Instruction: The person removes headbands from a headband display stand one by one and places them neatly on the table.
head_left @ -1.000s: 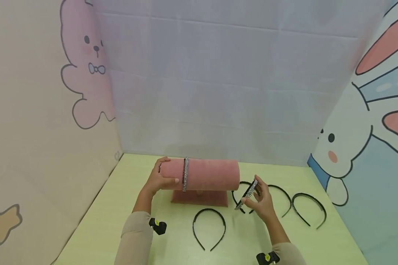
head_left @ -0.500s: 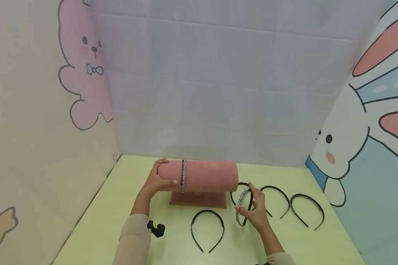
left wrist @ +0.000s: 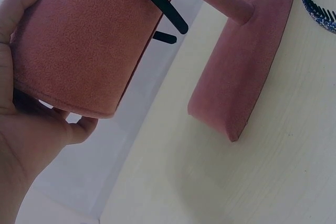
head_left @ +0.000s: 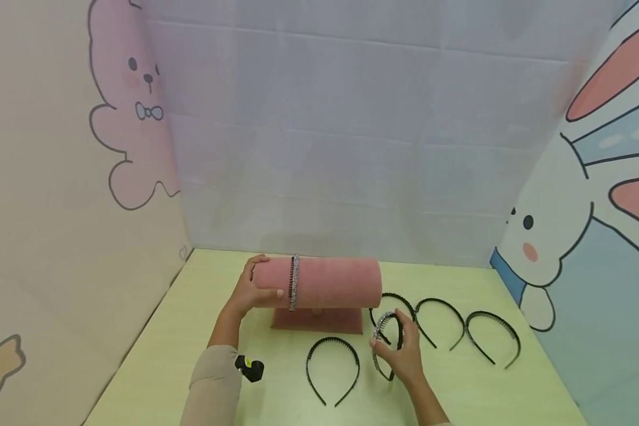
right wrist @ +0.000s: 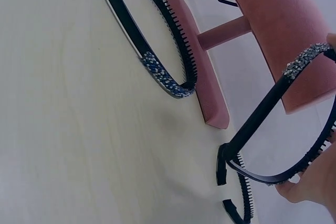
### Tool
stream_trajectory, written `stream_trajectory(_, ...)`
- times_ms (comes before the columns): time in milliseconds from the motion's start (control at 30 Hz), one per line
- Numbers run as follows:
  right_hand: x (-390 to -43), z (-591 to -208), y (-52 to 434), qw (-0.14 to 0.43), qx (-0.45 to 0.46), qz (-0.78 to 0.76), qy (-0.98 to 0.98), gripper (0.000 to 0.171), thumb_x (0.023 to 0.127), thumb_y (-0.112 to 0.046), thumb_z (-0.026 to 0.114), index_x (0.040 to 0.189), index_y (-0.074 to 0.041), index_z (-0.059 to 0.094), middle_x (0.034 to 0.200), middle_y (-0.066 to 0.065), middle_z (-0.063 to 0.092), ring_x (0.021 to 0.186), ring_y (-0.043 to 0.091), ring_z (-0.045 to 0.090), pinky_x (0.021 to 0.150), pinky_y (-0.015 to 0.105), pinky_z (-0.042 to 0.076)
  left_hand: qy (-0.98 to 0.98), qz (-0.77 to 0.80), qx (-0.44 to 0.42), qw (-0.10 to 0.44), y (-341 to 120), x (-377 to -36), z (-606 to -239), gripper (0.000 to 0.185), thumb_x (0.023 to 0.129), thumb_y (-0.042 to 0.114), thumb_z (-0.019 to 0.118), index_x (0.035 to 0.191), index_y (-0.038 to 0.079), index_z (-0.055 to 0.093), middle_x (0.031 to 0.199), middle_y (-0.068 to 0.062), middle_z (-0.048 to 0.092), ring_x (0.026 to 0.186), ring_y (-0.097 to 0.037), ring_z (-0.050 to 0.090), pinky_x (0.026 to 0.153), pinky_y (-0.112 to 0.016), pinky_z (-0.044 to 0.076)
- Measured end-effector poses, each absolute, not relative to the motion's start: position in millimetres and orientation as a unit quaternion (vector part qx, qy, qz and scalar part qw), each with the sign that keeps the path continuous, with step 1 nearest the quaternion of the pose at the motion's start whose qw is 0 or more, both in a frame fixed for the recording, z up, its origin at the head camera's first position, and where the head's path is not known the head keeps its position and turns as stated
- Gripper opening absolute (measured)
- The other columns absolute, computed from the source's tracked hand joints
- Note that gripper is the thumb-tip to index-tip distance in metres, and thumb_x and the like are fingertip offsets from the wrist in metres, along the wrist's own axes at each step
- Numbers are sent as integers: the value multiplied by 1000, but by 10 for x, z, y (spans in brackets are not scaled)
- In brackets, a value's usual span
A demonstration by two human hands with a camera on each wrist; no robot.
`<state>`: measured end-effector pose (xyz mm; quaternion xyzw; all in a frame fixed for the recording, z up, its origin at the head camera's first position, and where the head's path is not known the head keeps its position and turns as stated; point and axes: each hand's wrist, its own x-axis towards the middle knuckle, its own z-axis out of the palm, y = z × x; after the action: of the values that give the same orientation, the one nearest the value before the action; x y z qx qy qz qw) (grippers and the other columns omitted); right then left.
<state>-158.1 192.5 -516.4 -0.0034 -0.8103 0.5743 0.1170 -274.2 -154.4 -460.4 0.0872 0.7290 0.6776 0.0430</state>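
A pink velvet roll stand (head_left: 332, 283) sits on its flat base (head_left: 316, 322) at the middle of the table. My left hand (head_left: 263, 277) grips the roll's left end (left wrist: 89, 40), thumb in front. A rhinestone headband (head_left: 294, 283) sits over the roll just right of that hand. In front of the roll's right end, my right hand (head_left: 391, 338) pinches a second rhinestone headband (head_left: 379, 331) by its arch, just above the table. In the right wrist view this held headband (right wrist: 262, 124) hangs with its black ends down.
Several black toothed headbands lie on the pale green table (head_left: 191, 355): one in front of the base (head_left: 332, 370), one (head_left: 439, 319) right of my right hand, one (head_left: 492, 334) farther right. Cartoon-printed walls close in left, back and right.
My right hand has come down and slightly left with the rhinestone headband, turning it from a tilted bar to an arch near the table. The left hand stays on the roll.
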Motion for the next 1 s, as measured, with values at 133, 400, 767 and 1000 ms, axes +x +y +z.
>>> stream_trajectory(133, -1552, -5334, 1928, 118, -29, 563, -817, 87, 71, -21, 81, 141, -5, 32, 140, 20, 26, 130, 39, 19, 98, 63, 16, 724, 683, 87, 46, -1551, -2787, -4682, 93, 63, -1, 83, 138, 13, 31, 139, -15, 32, 107, -37, 47, 79, -42, 46)
stream_trajectory(400, -1458, -5415, 1891, 116, -69, 553, -822, 90, 70, -27, 81, 142, -4, 32, 139, 21, 26, 130, 38, 18, 97, 64, 18, 729, 679, 77, 34, -1573, -2894, -4870, 93, 60, 3, 87, 134, 26, 35, 133, -11, 38, 107, -37, 47, 79, -43, 46)
stream_trajectory(767, -1383, -5523, 1831, 88, -112, 540, -830, 91, 69, -30, 82, 141, -3, 33, 139, 22, 26, 128, 39, 18, 96, 63, 23, 725, 683, 82, 30, -1574, -2909, -4888, 94, 60, 3, 87, 135, 23, 34, 131, -12, 39, 106, -37, 48, 78, -43, 47)
stream_trajectory(1000, -1377, -5583, 1816, 98, -126, 528, -834, 91, 68, -30, 82, 139, 1, 35, 138, 25, 27, 125, 41, 18, 95, 62, 25, 725, 683, 74, 45, -1566, -2866, -4782, 96, 61, 0, 85, 139, 18, 31, 134, -14, 37, 108, -38, 47, 80, -43, 46)
